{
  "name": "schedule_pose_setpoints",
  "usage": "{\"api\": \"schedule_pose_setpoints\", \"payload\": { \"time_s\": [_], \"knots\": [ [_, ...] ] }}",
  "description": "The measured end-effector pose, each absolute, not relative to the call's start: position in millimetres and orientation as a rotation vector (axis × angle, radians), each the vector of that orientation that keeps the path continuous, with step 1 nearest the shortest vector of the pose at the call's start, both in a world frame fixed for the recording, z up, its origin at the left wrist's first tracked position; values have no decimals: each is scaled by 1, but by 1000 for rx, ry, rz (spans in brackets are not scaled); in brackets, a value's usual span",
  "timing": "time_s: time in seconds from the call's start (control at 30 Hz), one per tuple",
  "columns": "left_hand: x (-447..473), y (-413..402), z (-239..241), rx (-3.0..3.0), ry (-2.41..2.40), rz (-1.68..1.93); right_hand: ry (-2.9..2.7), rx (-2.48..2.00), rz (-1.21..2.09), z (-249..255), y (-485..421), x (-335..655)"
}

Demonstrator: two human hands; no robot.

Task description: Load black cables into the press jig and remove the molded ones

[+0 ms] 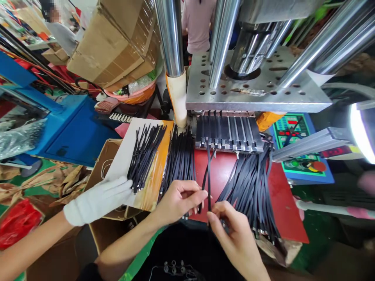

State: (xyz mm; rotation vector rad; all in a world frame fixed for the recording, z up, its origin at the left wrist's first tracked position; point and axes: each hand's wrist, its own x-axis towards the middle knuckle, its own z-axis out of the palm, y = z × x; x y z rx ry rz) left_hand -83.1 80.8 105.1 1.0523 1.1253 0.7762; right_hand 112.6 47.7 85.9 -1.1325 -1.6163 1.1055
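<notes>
My left hand pinches a flat black cable between thumb and fingers, in front of the metal mould. To its right, my right hand is closed on the lower part of another flat black cable, which runs up toward the mould. The two cables cross just below the mould's front edge. Several black cables lie side by side in the mould's slots. Beside my right hand spreads a bundle of flat black cables; a second bundle lies beyond my left hand.
A co-worker's white-gloved hand touches a board holding more black cables. Above the mould hangs a steel press plate on columns. A control panel and bright lamp stand right; red sheeting covers the worktable.
</notes>
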Motion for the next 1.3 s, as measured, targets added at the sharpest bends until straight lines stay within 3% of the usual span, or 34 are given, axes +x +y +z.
{"api": "schedule_pose_setpoints", "payload": {
  "time_s": [0.27, 0.4, 0.6, 0.8, 1.03, 1.13, 1.3],
  "knots": [
    [-62, 40, 88, 1285, 1108, 725, -1489, -1187, 1413, 89, 49, 131],
    [-61, 36, 84, 1375, 1179, 630, -1351, -1216, 1320, 80, 54, 122],
    [-67, 89, 113, 1397, 1073, 941, -1502, -1187, 1197, 74, 44, 111],
    [-63, 115, 119, 1383, 900, 874, -1481, -1202, 1020, 70, 40, 113],
    [-61, 108, 117, 1419, 888, 872, -1472, -1199, 1040, 72, 50, 113],
    [-62, 122, 125, 1507, 924, 950, -1511, -1215, 1115, 62, 46, 109],
    [-58, 190, 124, 1709, 1116, 1061, -1695, -1168, 1506, 52, 43, 125]
  ]
}}
